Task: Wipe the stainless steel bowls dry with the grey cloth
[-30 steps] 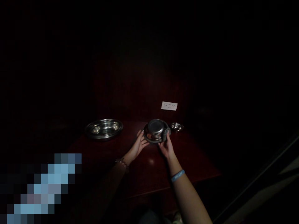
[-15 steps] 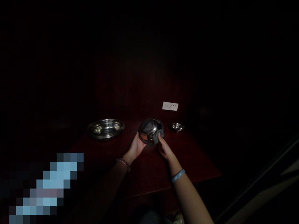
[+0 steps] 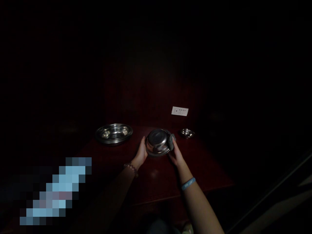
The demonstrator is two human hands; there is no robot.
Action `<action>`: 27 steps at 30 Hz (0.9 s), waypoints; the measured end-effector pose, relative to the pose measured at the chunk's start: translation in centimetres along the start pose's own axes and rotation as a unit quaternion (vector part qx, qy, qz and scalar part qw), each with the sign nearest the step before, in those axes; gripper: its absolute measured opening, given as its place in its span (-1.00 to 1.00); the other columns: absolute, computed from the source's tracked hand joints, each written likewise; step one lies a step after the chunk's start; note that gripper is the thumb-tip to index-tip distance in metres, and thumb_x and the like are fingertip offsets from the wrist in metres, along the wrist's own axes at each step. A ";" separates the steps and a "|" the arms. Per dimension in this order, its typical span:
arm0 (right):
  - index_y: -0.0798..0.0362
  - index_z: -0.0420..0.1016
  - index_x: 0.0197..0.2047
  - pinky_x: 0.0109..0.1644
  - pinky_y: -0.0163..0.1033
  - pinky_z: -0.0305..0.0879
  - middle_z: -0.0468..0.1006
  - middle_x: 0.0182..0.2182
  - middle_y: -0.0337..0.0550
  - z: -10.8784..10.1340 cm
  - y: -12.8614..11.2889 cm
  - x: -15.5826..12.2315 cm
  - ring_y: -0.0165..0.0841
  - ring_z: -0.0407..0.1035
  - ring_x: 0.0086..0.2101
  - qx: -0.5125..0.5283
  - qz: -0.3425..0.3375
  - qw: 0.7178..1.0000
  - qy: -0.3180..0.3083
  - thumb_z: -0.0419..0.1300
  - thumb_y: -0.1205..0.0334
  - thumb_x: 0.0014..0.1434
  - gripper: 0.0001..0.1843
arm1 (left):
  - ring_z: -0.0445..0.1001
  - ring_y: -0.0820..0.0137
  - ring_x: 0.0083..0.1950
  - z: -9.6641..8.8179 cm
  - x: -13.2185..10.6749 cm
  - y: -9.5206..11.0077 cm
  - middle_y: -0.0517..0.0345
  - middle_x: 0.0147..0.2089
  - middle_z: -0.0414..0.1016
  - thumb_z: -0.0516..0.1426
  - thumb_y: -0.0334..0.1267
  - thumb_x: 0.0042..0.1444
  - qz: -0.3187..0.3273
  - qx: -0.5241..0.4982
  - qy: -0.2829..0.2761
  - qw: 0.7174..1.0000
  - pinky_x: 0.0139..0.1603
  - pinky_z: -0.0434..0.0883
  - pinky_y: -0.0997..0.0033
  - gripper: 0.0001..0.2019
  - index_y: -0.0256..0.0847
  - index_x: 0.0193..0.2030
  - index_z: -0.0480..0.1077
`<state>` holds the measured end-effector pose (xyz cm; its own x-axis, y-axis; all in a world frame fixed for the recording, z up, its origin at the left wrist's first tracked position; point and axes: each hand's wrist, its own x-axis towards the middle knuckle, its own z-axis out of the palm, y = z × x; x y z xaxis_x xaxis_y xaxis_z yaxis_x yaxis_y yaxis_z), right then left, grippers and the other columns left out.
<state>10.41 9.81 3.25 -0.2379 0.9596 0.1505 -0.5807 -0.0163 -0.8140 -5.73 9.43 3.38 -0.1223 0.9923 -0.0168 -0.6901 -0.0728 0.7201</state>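
Red table [image 3: 156, 187] in darkness. I see upturned bowl [image 3: 157, 139] over table's middle: left hand [image 3: 141, 154] gripping left side, fingertips hidden; right hand [image 3: 178, 156] pinching cloth [image 3: 171, 145] against right side. I'd grip firmly, cloth flat.

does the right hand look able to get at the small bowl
Probably yes, if freed: nothing visible blocks the way to the small bowl, but the right hand holds a cloth against the upturned bowl.

Upturned bowl [image 3: 157, 139] between left grip [image 3: 141, 153] and cloth [image 3: 171, 143] in right grip [image 3: 177, 155].
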 end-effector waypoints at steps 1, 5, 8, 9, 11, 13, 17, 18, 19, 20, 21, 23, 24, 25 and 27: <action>-0.08 0.50 0.00 0.22 -0.06 0.29 0.59 -0.01 -0.18 -0.1 -0.1 0.0 -0.27 0.44 0.04 -0.003 -0.004 1.000 0.004 0.14 -0.09 0.22 -0.61 | 0.46 0.29 0.17 -0.1 0.1 -0.1 0.02 0.07 0.56 -0.06 -0.01 0.28 -0.004 0.009 0.000 1.000 0.26 0.30 0.30 -0.54 -0.26 0.09 0.42; -0.11 0.47 0.01 0.21 0.03 0.27 0.56 0.04 -0.16 -0.7 -0.1 0.0 -0.23 0.39 0.10 -0.029 -0.014 0.999 0.017 0.14 -0.18 0.18 -0.55 | 0.49 0.26 0.14 -0.4 0.2 -0.3 0.04 -0.02 0.61 -0.06 0.06 0.26 -0.034 0.034 0.006 0.999 0.28 0.29 0.23 -0.51 -0.21 0.09 0.45; -0.10 0.49 -0.02 0.20 0.08 0.26 0.56 0.03 -0.12 -0.8 0.0 0.1 -0.20 0.39 0.09 -0.041 -0.014 0.999 0.008 0.13 -0.22 0.16 -0.53 | 0.49 0.26 0.13 -0.4 -0.1 -0.2 0.05 -0.07 0.63 -0.07 0.07 0.26 -0.043 0.046 0.010 0.998 0.27 0.30 0.23 -0.51 -0.21 0.04 0.47; -0.10 0.50 -0.03 0.21 0.07 0.26 0.57 0.02 -0.12 -0.8 0.0 0.1 -0.20 0.39 0.09 -0.039 -0.013 0.999 0.005 0.13 -0.22 0.16 -0.54 | 0.49 0.26 0.14 -0.3 -0.2 -0.1 0.04 -0.07 0.63 -0.07 0.06 0.26 -0.041 0.048 0.011 0.998 0.27 0.30 0.24 -0.52 -0.21 0.02 0.48; -0.11 0.51 -0.04 0.22 0.05 0.24 0.57 0.02 -0.13 -0.6 -0.2 0.0 -0.20 0.40 0.09 -0.028 -0.010 1.000 0.001 0.13 -0.21 0.16 -0.55 | 0.49 0.25 0.14 -0.2 -0.3 -0.1 0.01 -0.06 0.62 -0.06 0.05 0.26 -0.034 0.048 0.011 0.998 0.28 0.29 0.23 -0.53 -0.23 0.01 0.48; -0.11 0.51 -0.04 0.22 0.03 0.24 0.57 0.02 -0.14 -0.4 -0.4 -0.2 -0.21 0.39 0.09 -0.021 -0.006 1.000 0.003 0.13 -0.21 0.16 -0.56 | 0.48 0.23 0.15 -0.1 -0.3 0.0 0.00 -0.04 0.61 -0.02 0.06 0.23 -0.025 0.044 0.001 0.999 0.27 0.30 0.21 -0.54 -0.21 0.02 0.48; -0.13 0.52 -0.07 0.20 0.03 0.27 0.58 -0.01 -0.15 -0.2 -0.5 -0.5 -0.19 0.39 0.09 -0.019 0.004 1.000 0.014 0.15 -0.21 0.15 -0.57 | 0.46 0.23 0.17 0.0 -0.4 0.2 0.02 -0.01 0.60 0.05 0.05 0.20 -0.004 0.035 -0.018 0.999 0.26 0.31 0.22 -0.58 -0.18 0.01 0.47; -0.13 0.52 -0.07 0.20 0.03 0.27 0.59 -0.02 -0.14 -0.2 -0.5 -0.5 -0.19 0.39 0.09 -0.017 0.007 1.000 0.014 0.16 -0.21 0.15 -0.57 | 0.46 0.23 0.18 0.0 -0.5 0.2 0.03 -0.01 0.60 0.04 0.04 0.21 -0.005 0.036 -0.012 0.999 0.27 0.31 0.23 -0.58 -0.19 0.01 0.48; -0.12 0.52 -0.07 0.20 0.03 0.27 0.59 -0.02 -0.14 -0.3 -0.5 -0.5 -0.19 0.39 0.08 -0.014 0.010 1.000 0.013 0.16 -0.21 0.15 -0.57 | 0.45 0.24 0.18 0.1 -0.5 0.2 0.03 -0.02 0.61 0.02 0.03 0.22 -0.008 0.038 -0.005 0.999 0.28 0.30 0.23 -0.59 -0.20 0.00 0.48; -0.11 0.52 -0.07 0.21 0.02 0.27 0.59 -0.02 -0.13 -0.3 -0.4 -0.4 -0.19 0.40 0.08 -0.011 0.013 1.000 0.012 0.16 -0.21 0.15 -0.57 | 0.45 0.25 0.18 0.1 -0.6 0.3 0.02 -0.02 0.61 -0.01 0.01 0.24 -0.011 0.040 0.000 0.999 0.28 0.29 0.24 -0.58 -0.21 -0.01 0.48; -0.10 0.51 -0.06 0.21 0.02 0.27 0.59 -0.03 -0.12 -0.4 -0.3 -0.4 -0.20 0.40 0.08 -0.010 0.017 1.000 0.010 0.16 -0.21 0.15 -0.56 | 0.44 0.25 0.19 0.1 -0.6 0.3 0.02 -0.02 0.61 -0.03 0.00 0.26 -0.013 0.041 0.004 0.999 0.29 0.28 0.25 -0.58 -0.22 -0.02 0.49; -0.09 0.50 -0.03 0.21 0.01 0.27 0.59 -0.02 -0.11 -0.4 -0.2 -0.2 -0.20 0.41 0.07 -0.010 0.021 1.000 0.010 0.15 -0.21 0.16 -0.54 | 0.43 0.27 0.20 -0.1 -0.3 0.2 0.02 -0.01 0.60 -0.06 -0.01 0.27 -0.011 0.042 0.009 0.999 0.31 0.26 0.28 -0.57 -0.23 -0.03 0.49; -0.10 0.50 -0.02 0.20 0.01 0.28 0.59 -0.02 -0.11 -0.5 -0.1 -0.1 -0.20 0.41 0.07 -0.012 0.020 1.000 0.011 0.15 -0.21 0.16 -0.53 | 0.43 0.28 0.21 -0.2 -0.1 0.1 0.02 0.00 0.60 -0.05 -0.02 0.27 -0.006 0.043 0.013 0.999 0.32 0.24 0.29 -0.58 -0.23 -0.03 0.49; -0.10 0.49 -0.01 0.20 0.02 0.29 0.59 -0.02 -0.10 -0.5 0.0 0.0 -0.20 0.41 0.07 -0.015 0.017 1.000 0.011 0.16 -0.22 0.15 -0.53 | 0.42 0.29 0.21 -0.4 0.1 0.1 0.03 0.01 0.59 -0.04 -0.02 0.27 0.000 0.044 0.017 0.999 0.33 0.22 0.29 -0.59 -0.23 -0.03 0.49; -0.09 0.49 0.00 0.20 0.03 0.28 0.59 -0.02 -0.09 -0.5 0.2 0.2 -0.18 0.41 0.07 -0.023 0.010 1.000 0.006 0.16 -0.23 0.14 -0.50 | 0.42 0.31 0.22 -0.7 0.6 -0.1 0.03 0.02 0.59 -0.02 -0.02 0.25 0.009 0.045 0.027 0.999 0.35 0.19 0.29 -0.60 -0.22 -0.03 0.49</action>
<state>10.64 10.12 2.78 -0.2389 0.9627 0.1272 -0.5387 -0.0224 -0.8422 -6.28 9.98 2.80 -0.1748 0.9838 -0.0389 -0.6213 -0.0796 0.7795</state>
